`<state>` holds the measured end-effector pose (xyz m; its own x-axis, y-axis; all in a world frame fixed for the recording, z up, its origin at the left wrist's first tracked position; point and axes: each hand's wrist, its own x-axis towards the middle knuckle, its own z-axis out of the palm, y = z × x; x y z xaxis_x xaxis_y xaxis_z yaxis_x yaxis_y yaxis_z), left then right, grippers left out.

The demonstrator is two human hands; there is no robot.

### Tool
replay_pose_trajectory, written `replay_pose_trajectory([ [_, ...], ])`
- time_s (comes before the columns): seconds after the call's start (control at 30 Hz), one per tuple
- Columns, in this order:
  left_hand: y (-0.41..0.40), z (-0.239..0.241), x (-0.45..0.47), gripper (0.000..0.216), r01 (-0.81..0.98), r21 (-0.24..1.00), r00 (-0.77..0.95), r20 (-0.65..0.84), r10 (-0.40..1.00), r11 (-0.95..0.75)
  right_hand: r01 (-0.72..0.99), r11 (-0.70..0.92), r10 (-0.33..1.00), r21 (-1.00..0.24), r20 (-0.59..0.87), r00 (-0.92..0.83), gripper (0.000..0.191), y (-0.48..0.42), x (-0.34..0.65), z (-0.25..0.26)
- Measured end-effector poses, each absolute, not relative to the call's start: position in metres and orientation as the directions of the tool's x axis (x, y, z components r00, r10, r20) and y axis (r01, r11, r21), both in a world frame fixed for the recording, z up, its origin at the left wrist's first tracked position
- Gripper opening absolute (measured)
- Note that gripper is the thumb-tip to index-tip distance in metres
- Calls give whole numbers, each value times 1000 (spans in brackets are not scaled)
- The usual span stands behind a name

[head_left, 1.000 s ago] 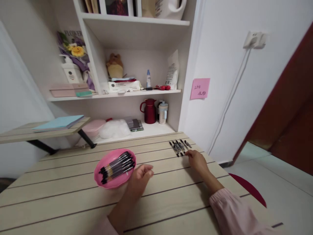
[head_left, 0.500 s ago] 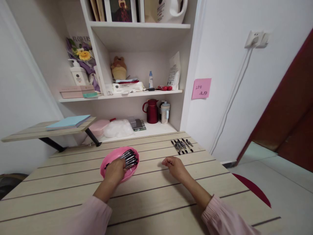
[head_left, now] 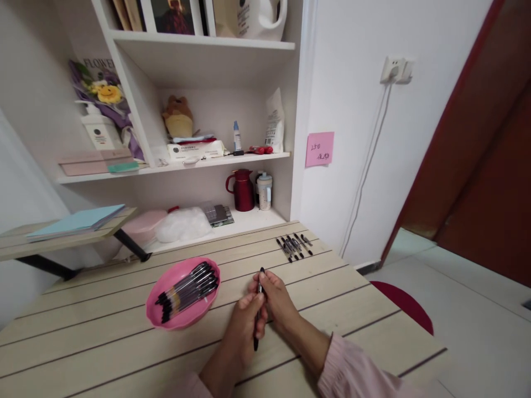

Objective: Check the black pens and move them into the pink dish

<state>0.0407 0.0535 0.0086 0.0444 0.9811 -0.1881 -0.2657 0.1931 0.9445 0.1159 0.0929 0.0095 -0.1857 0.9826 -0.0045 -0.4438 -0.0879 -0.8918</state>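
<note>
A single black-capped pen (head_left: 256,338) is held between my two hands above the front middle of the table. My left hand (head_left: 244,318) is closed around its lower part, and my right hand (head_left: 277,296) grips it near the upper end. To the left stands a pink bowl (head_left: 155,287) with a wavy rim. Several black pens (head_left: 191,290) lie bundled side by side in it. Farther back on the right, a row of several pens (head_left: 293,246) rests on the tabletop.
The slatted wooden table (head_left: 327,293) meets a white shelf unit at the back. On its low shelf are a red jug (head_left: 243,190), a light cup (head_left: 264,190) and a white plastic bag (head_left: 185,224). A small raised stand (head_left: 120,221) bears blue paper at left. A red stool (head_left: 404,307) is beyond the right edge.
My left hand has come out of the pink bowl with a pen and moved right. My right hand has met it and closed on the pen. The view has turned slightly right.
</note>
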Motion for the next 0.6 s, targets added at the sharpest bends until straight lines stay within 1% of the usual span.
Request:
replay_pose_trajectory([
  [0.07,53,4,43,33,-315,929,42,-191,981,194,-439,-142,982,-887,-71,-174,43,96,114,5],
  [0.17,51,3,46,33,-321,925,39,-203,979,204,-423,-161,985,-892,-120,-122,43,101,114,4],
  [0.23,50,2,46,32,-318,920,68,-217,974,228,-419,-142,989,-897,-106,-107,41,106,117,6],
  [0.3,50,1,45,33,-329,910,119,-223,967,251,-444,-91,994,-892,-55,-92,37,113,126,10],
  [0.4,49,0,41,35,-359,894,167,-221,961,268,-552,5,1000,-834,5,2,32,126,145,17],
  [0.47,50,-1,39,34,-363,895,154,-217,964,260,-602,11,999,-798,-19,44,31,131,155,20],
  [0.53,51,0,37,33,-352,906,133,-201,971,236,-592,-62,997,-804,-73,-5,30,132,158,19],
  [0.6,51,0,38,29,-337,918,119,-177,977,207,-533,-156,987,-832,-109,-119,25,127,153,16],
])
